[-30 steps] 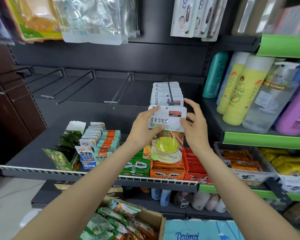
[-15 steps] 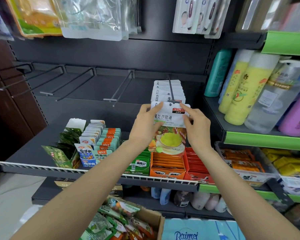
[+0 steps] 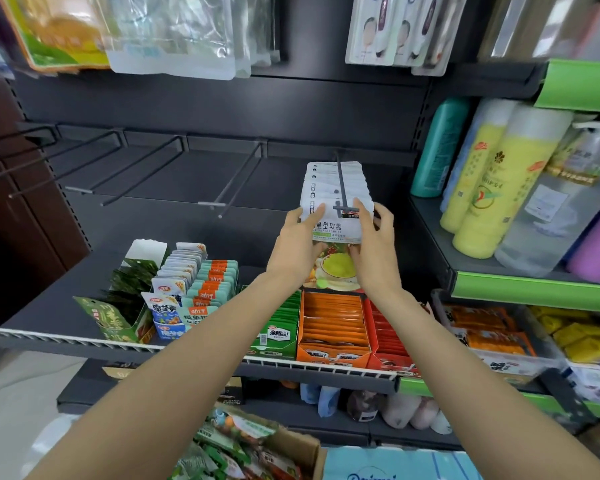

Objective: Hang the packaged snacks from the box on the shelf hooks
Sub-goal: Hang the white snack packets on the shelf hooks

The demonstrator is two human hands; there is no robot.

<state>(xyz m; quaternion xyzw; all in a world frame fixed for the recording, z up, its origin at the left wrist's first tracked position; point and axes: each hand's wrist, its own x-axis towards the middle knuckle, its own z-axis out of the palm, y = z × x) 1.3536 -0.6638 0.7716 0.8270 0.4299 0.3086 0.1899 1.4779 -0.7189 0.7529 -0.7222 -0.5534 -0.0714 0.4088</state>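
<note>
A white-topped snack packet (image 3: 336,230) with a green drink picture is held up at the tip of a black shelf hook (image 3: 342,183). My left hand (image 3: 297,247) grips its left edge and my right hand (image 3: 374,247) grips its right edge, fingers curled over its top. Several matching packets (image 3: 329,180) hang behind it on the same hook. At the bottom, an open cardboard box (image 3: 298,445) holds several more snack packets (image 3: 229,445).
Three empty hooks (image 3: 236,178) jut out to the left. Below sit trays of small snacks (image 3: 194,289) and orange and red cartons (image 3: 336,323). Bottles (image 3: 489,181) fill the green-edged shelf at right. Packets (image 3: 174,32) hang overhead.
Both hands lifted the packet up and back, from below the hook's tip to level with it. Its top now overlaps the hook's end and the hanging packets.
</note>
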